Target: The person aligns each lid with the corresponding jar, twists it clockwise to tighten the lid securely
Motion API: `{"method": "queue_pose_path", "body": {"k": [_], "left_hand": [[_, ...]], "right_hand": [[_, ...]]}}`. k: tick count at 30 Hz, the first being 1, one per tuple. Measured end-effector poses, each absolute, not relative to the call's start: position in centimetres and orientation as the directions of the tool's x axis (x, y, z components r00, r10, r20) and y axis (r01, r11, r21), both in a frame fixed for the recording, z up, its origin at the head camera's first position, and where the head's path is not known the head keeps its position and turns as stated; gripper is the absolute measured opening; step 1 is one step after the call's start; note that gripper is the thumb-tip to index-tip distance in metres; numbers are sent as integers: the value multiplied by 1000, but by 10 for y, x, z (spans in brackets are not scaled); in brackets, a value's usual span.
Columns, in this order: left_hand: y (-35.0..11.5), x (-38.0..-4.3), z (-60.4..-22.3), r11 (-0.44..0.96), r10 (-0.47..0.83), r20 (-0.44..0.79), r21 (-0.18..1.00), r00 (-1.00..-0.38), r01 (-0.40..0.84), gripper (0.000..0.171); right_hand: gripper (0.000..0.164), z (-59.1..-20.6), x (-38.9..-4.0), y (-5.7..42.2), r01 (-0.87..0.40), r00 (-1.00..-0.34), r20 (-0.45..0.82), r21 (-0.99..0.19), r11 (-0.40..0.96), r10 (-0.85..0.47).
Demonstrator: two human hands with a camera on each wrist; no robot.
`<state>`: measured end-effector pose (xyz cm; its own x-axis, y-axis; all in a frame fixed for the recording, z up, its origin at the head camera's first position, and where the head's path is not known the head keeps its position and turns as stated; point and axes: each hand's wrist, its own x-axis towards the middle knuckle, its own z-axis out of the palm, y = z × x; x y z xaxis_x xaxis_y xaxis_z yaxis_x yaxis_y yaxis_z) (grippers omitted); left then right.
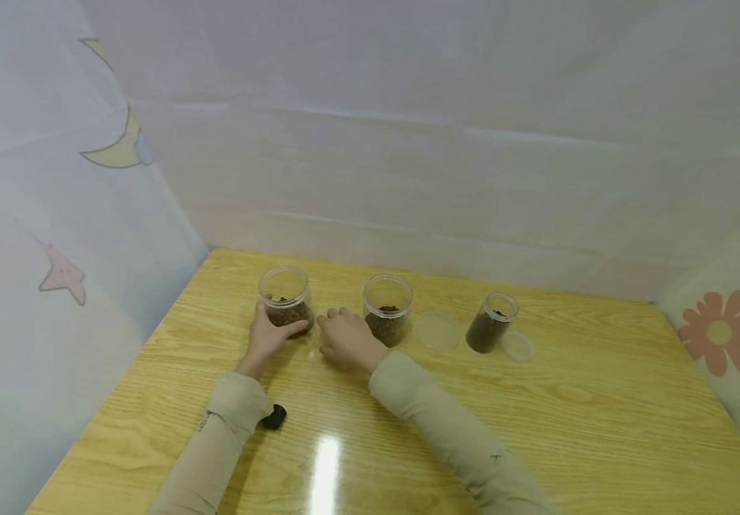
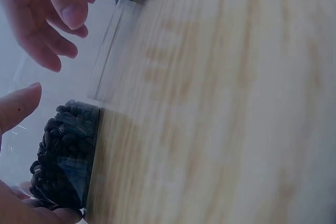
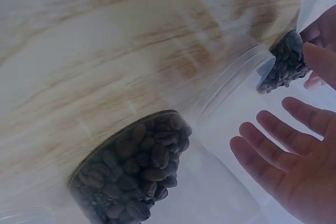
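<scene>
From the head view, the left hand (image 1: 269,332) grips the left jar (image 1: 289,307) near the back of the counter (image 1: 570,408), thumb and fingers curled around its side. The right hand (image 1: 347,340) is between this jar and the middle jar (image 1: 388,315); seen from above, its back conceals how the fingers lie. The right wrist view settles that: they are released, spread and nearly straight, palm exposed.

Both wrist views also reveal a clear lid (image 2: 110,51) flat on the counter between the two jars, which the right hand mostly covers from above. They bring out the dark beans (image 3: 142,161) as separate, glossy pieces.

Only the head view takes in the tall narrow jar (image 1: 489,329) on the right, a large round lid (image 1: 438,331) and a small lid (image 1: 517,346) on either side of it, and a black object (image 1: 274,417) beside the left sleeve (image 1: 239,404).
</scene>
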<state>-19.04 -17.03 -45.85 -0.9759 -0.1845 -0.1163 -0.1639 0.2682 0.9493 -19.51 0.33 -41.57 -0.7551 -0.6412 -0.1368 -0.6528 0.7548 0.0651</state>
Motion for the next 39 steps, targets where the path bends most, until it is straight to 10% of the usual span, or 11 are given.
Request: {"method": "queue_pose_path", "body": {"k": [39], "left_hand": [[-169, -191, -459, 247, -182, -121, 955, -976, -164, 94]], "right_hand": [[66, -437, -219, -16, -455, -845, -260, -109, 884, -468]]}}
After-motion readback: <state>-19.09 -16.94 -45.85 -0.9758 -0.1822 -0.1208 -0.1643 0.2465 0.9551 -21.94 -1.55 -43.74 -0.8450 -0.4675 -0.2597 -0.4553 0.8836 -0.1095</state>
